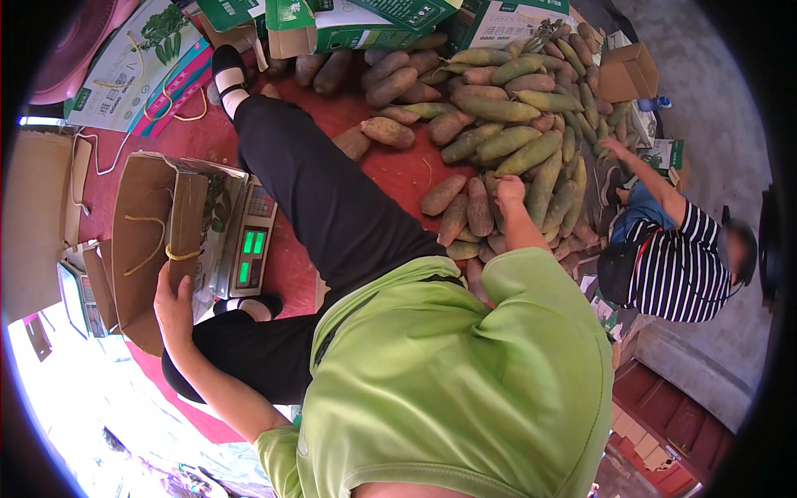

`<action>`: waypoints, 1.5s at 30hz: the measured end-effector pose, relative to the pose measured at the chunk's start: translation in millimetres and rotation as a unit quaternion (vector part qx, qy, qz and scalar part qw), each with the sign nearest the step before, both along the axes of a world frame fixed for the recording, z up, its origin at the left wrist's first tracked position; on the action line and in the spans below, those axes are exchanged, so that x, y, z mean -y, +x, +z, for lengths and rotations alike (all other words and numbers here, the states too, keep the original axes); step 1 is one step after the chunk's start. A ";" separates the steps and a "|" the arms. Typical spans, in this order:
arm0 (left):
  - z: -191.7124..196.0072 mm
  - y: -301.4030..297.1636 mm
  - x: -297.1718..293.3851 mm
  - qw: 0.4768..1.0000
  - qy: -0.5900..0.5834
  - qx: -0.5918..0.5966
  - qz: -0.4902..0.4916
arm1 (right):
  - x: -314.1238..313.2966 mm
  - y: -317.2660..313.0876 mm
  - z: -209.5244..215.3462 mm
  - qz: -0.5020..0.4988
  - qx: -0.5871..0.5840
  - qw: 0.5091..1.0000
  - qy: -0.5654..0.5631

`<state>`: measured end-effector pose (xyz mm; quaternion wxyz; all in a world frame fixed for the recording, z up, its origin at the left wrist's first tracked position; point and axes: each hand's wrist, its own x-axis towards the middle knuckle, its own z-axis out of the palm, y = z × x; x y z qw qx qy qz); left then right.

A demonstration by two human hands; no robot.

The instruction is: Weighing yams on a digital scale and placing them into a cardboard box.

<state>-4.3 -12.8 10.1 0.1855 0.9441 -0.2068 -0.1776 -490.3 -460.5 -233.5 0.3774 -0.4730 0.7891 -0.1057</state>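
Note:
My left hand [173, 305] grips the edge of an open brown cardboard box [145, 241] that sits on a digital scale [251, 241] with green lit digits. My right hand [510, 192] reaches into a big heap of long brownish-green gourds [498, 124] on the red floor [398, 170] and closes around one of them. My green shirt and black trousers fill the middle of the view, one leg stretched out toward the heap.
Green-and-white printed cartons [332, 21] stand at the back beside flat printed box sheets [141, 62] at the far left. A person in a striped shirt [677, 266] crouches on the right, one hand on the heap. A small brown box [628, 72] lies at the back right.

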 end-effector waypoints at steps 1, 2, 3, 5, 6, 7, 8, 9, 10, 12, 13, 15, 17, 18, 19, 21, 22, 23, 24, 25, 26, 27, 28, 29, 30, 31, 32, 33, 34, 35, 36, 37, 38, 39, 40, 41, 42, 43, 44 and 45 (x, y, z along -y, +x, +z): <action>-1.5 0.7 0.7 1.000 -0.001 -0.001 -0.001 | 4.8 -4.2 7.8 -0.076 0.012 0.996 -0.043; -3.5 1.6 0.1 1.000 -0.005 0.004 -0.009 | 10.4 -5.9 15.1 -0.075 0.012 0.996 -0.043; -4.2 2.2 -0.8 1.000 -0.010 0.010 -0.015 | 16.1 -6.3 21.6 -0.127 0.049 0.991 -0.014; -4.0 2.6 -0.6 1.000 -0.007 0.013 -0.015 | 25.4 -6.6 26.0 -0.175 0.087 0.981 0.015; -3.9 2.6 -0.3 1.000 -0.004 0.016 -0.016 | 29.9 -7.1 24.8 -0.211 0.137 0.967 0.036; -3.6 2.6 -0.2 1.000 -0.004 0.017 -0.012 | 34.0 -6.6 22.5 -0.246 0.187 0.949 0.057; -3.8 2.7 0.8 1.000 -0.005 0.011 -0.010 | 38.1 -8.2 17.5 -0.243 0.188 0.950 0.057; -4.0 2.8 1.3 1.000 -0.006 0.005 -0.008 | 41.3 -8.9 11.7 -0.270 0.220 0.937 0.046; -5.2 3.0 1.0 1.000 -0.006 0.006 -0.005 | 44.6 -9.8 6.2 -0.295 0.251 0.921 0.034; -9.0 4.7 0.5 1.000 -0.010 0.013 -0.016 | 54.1 -15.3 -5.8 -0.311 0.261 0.913 0.036; -9.0 4.6 0.8 1.000 -0.011 0.013 -0.015 | 58.1 -18.2 -9.8 -0.327 0.269 0.905 0.037; -7.7 3.3 0.7 1.000 0.001 0.025 -0.015 | 58.4 -11.6 -11.4 -0.327 0.280 0.901 0.055; -7.0 3.7 0.3 0.999 0.004 0.028 -0.015 | 56.9 -5.9 -9.7 -0.328 0.290 0.896 0.071; -7.0 3.9 -0.1 0.999 0.007 0.030 -0.016 | 56.0 -3.1 -7.3 -0.338 0.270 0.899 0.070; -7.5 4.1 -0.5 0.999 0.007 0.030 -0.015 | 54.7 -0.8 -4.7 -0.348 0.249 0.901 0.068; -9.0 4.9 0.4 0.999 0.004 0.029 -0.013 | 53.1 -0.2 0.7 -0.337 0.237 0.909 0.065; -8.8 4.9 1.0 1.000 0.003 0.029 -0.013 | 52.6 0.5 3.2 -0.327 0.224 0.916 0.063; -8.0 4.8 1.8 0.999 0.004 0.029 -0.013 | 52.6 2.5 6.6 -0.326 0.224 0.916 0.062; -7.6 4.7 2.4 0.999 0.005 0.030 -0.013 | 52.7 4.9 9.8 -0.322 0.221 0.919 0.061; -7.6 4.7 2.2 0.999 0.004 0.031 -0.013 | 52.7 7.7 12.7 -0.317 0.218 0.921 0.060; -7.9 5.1 1.9 0.999 0.007 0.030 -0.014 | 52.7 9.5 14.7 -0.317 0.219 0.921 0.058; -8.1 5.3 1.8 0.999 0.010 0.029 -0.016 | 52.7 11.3 16.6 -0.318 0.217 0.921 0.056; -8.1 5.2 2.0 0.999 0.009 0.029 -0.016 | 53.0 12.8 18.8 -0.319 0.215 0.921 0.055; -8.3 5.1 1.9 0.999 0.005 0.032 -0.022 | 54.4 11.2 18.8 -0.321 0.214 0.921 0.053; -8.6 5.2 2.2 0.999 0.001 0.034 -0.028 | 56.4 10.2 18.6 -0.322 0.234 0.916 0.053; -8.6 5.3 3.2 0.999 -0.001 0.033 -0.030 | 57.6 8.6 18.6 -0.323 0.252 0.911 0.052; -6.9 5.1 3.2 0.999 0.002 0.025 -0.022 | 56.7 10.2 18.7 -0.323 0.256 0.910 0.050; -5.8 4.7 3.0 1.000 0.005 0.017 -0.014 | 54.3 11.8 18.4 -0.323 0.319 0.889 0.056; -5.9 3.3 1.0 1.000 0.001 0.020 -0.015 | 51.1 13.1 18.3 -0.321 0.381 0.865 0.061; -6.9 3.4 0.0 0.999 0.009 0.029 -0.021 | 46.4 17.7 18.5 -0.319 0.385 0.864 0.059; -7.6 4.7 1.1 0.999 0.018 0.038 -0.026 | 37.4 20.9 18.5 -0.315 0.396 0.861 0.059; -7.8 5.5 2.2 0.999 0.014 0.040 -0.024 | 27.8 24.4 18.9 -0.310 0.406 0.858 0.060; -6.2 5.0 2.8 0.999 0.009 0.029 -0.024 | 17.4 26.1 18.1 -0.308 0.408 0.857 0.059; -4.3 4.5 3.4 1.000 0.004 0.019 -0.024 | 7.2 28.3 17.3 -0.274 0.393 0.876 0.057; -1.6 4.6 6.1 1.000 0.006 0.008 -0.021 | -1.2 31.8 17.1 -0.240 0.378 0.893 0.053; -4.0 6.0 2.6 1.000 0.004 0.009 -0.020 | -8.6 41.4 19.7 -0.239 0.379 0.892 0.052; -5.6 4.8 -6.7 0.999 0.009 0.027 -0.020 | -17.0 60.2 28.4 -0.174 0.346 0.920 0.058; -6.3 2.3 -15.4 0.999 0.015 0.045 -0.017 | -23.4 78.0 34.2 -0.107 0.310 0.942 0.064; -7.8 4.6 -8.7 0.999 0.013 0.046 -0.023 | -25.6 83.7 39.0 -0.079 0.321 0.943 0.049; -7.6 3.1 -8.1 0.999 0.011 0.047 -0.023 | -22.6 96.1 45.5 -0.070 0.325 0.942 0.054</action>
